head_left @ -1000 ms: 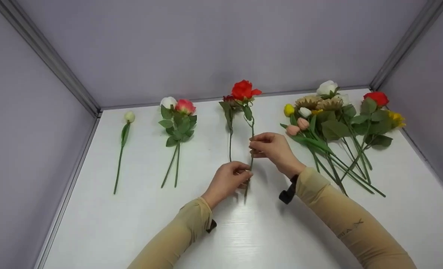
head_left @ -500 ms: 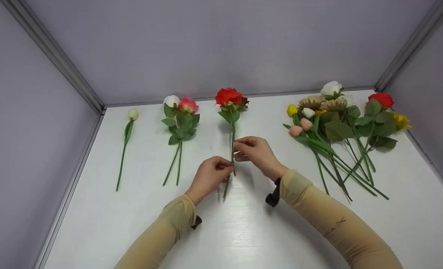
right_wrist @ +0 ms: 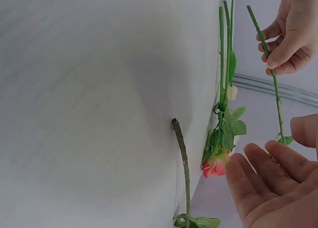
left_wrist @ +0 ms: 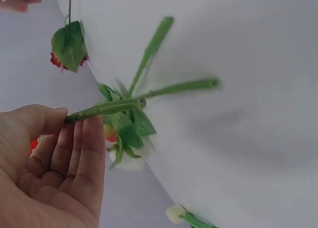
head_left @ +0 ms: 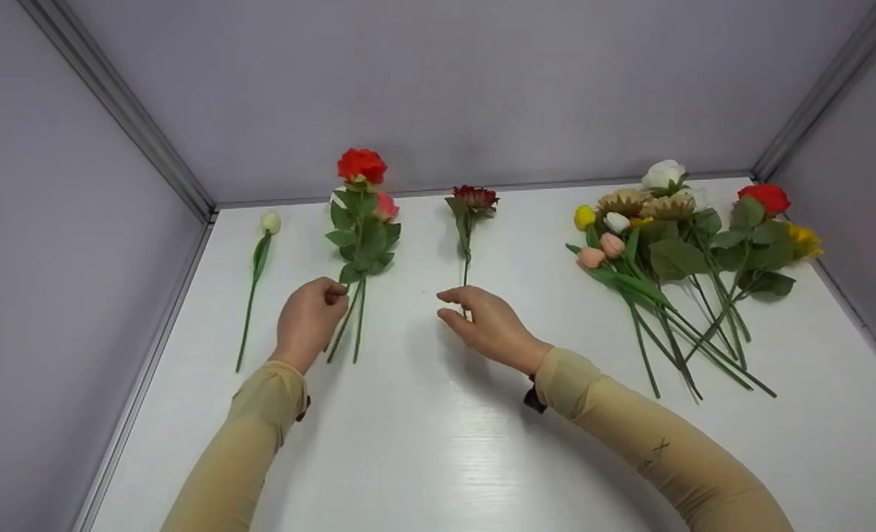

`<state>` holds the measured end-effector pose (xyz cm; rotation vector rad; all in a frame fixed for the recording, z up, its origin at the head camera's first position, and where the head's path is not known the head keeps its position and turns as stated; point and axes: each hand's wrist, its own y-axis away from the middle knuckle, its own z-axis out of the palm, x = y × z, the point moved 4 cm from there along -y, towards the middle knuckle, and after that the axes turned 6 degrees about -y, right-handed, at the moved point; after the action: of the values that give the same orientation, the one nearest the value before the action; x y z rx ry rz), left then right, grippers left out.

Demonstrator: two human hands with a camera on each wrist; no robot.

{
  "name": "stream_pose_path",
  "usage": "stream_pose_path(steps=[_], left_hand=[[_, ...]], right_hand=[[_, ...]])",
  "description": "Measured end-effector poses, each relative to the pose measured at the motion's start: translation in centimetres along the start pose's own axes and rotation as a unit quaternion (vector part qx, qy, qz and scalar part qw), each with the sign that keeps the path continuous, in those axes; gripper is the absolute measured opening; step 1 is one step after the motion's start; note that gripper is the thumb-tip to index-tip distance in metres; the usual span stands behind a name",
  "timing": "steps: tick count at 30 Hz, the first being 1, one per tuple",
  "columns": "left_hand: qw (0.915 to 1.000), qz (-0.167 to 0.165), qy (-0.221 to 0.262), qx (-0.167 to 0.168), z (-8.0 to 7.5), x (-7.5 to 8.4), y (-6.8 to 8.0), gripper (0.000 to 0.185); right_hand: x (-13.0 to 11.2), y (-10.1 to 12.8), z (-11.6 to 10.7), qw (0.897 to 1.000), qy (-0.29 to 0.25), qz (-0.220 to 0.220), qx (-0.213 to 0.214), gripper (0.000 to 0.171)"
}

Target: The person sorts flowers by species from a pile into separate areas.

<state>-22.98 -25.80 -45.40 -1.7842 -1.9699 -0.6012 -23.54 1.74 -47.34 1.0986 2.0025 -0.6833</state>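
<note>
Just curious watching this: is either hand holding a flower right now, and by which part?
The left hand pinches the red rose low on its green stem, flower head raised. The right hand is open and holds nothing.

Bare table (head_left: 423, 443) (near side) lies open; flower pile (head_left: 674, 251) crowds right.

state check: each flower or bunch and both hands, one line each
red rose: lifted, stem pinched by left hand
left hand: grips the red rose stem
right hand: fingers relaxed, holds nothing
dark red flower: lying flat, alone
pink and white pair: lying flat under the red rose
white bud: lying flat, far left
mixed pile: heaped, stems crossing
</note>
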Motion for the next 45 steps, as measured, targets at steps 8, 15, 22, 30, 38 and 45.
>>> stream_pose_path(steps=[8,15,22,30,38,45], left_hand=[[0.9985,-0.029,-0.045,-0.003,0.3,-2.3,-2.4,0.025],[0.9980,-0.048,-0.033,-0.026,1.6,-2.6,-3.1,0.025],[0.9967,-0.067,-0.022,-0.040,2.4,-2.9,-3.1,0.023],[0.9954,-0.077,0.004,-0.057,2.4,-2.9,-2.8,0.029],[0.9980,-0.060,-0.002,-0.020,1.6,-2.7,-3.1,0.039],[0.9973,0.050,-0.035,0.042,1.7,0.8,-3.0,0.058]], right_hand=[[-1.2,-0.5,1.8,0.969,0.218,-0.101,-0.047,0.063],[-1.2,-0.4,3.0,0.958,0.252,-0.101,-0.086,0.066],[-0.9,-0.1,2.9,0.960,0.247,-0.099,-0.090,0.063],[0.0,-0.1,2.5,0.962,0.243,-0.083,-0.092,0.061],[0.5,0.1,0.9,0.964,0.242,-0.075,-0.080,0.060],[1.7,0.4,-3.9,0.971,0.221,-0.090,0.020,0.044]])
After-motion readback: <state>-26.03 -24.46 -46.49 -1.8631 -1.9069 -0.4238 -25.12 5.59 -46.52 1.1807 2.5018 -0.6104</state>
